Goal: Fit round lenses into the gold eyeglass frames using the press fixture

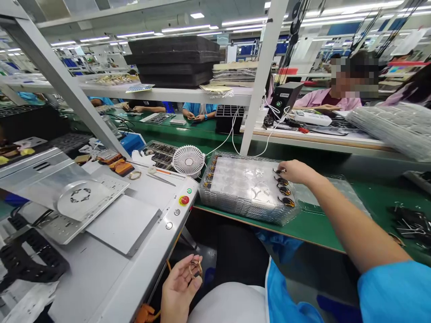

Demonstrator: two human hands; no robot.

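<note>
The long green desk [332,224] runs across the view, and a white machine [111,215] with a flat metal top stands at its left end. Behind them, a white shelf [161,93] carries a pile of black foam sheets [173,60].

On the green desk lies a stack of clear plastic trays [247,186]. They look light and thin, so I think they can flex and slide easily, and the long edges seem the best place to hold them with both hands. A small white fan [188,160] stands just beside the stack's left end, and white cables [232,134] pass behind it.

The right hand [298,172] is over the right end of the stack, with its fingers [282,170] curved down to the first of some small dark parts [284,189] in a row. I cannot tell if it pinches this part or only touches it. These parts are shiny and seem fragile, so a gentle hold by their sides looks safer.

The left hand [180,287] is low, near the front edge of the white machine. Its thumb and fingers pinch a small copper ring [195,269], which looks light and slippery. It is better to hold this ring by its rim.
</note>
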